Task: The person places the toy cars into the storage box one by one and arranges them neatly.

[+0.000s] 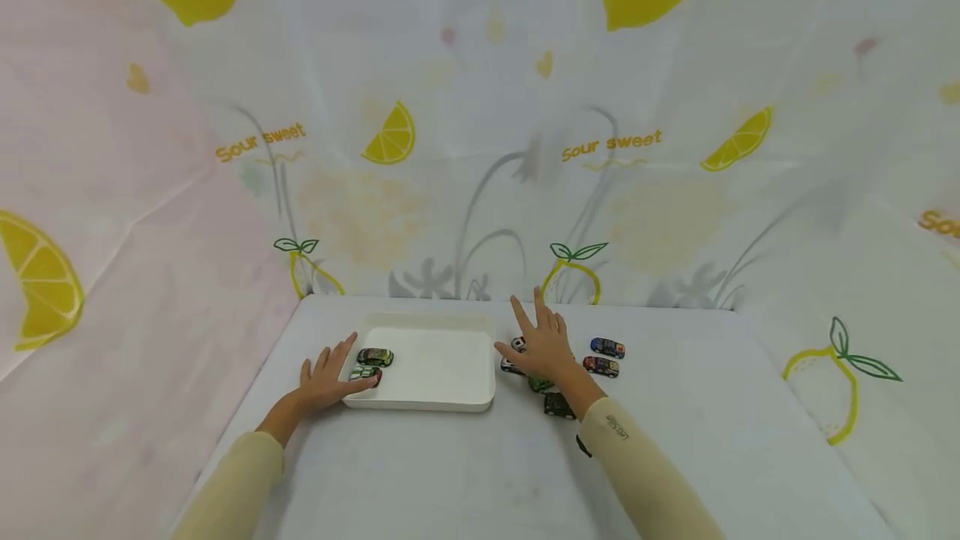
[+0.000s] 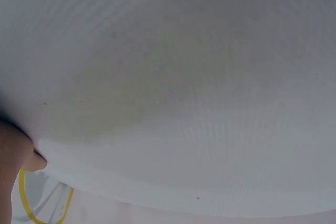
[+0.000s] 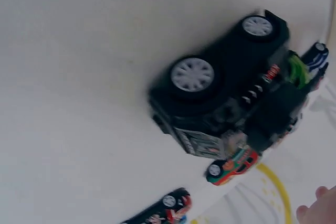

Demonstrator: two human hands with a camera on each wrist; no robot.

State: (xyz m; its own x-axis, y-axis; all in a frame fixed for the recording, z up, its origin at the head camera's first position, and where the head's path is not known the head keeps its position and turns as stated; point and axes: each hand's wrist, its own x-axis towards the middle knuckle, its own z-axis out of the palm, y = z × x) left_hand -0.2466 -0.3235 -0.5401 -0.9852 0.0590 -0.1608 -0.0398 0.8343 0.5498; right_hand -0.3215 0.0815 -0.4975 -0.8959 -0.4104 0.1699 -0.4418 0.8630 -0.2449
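My left hand rests at the left rim of a white tray, fingers spread, thumb reaching over the rim by a toy car with white, green and red markings. Behind that car in the tray sits a green-and-yellow toy car. My right hand hovers with spread fingers over a cluster of toy cars right of the tray and holds nothing visible. It partly hides a white car and a green car. A black toy car looms large in the right wrist view.
Right of my right hand stand a blue toy car and a dark, colourfully marked one. A small dark object shows by my right cuff. Lemon-printed cloth walls in the white table at the back and sides.
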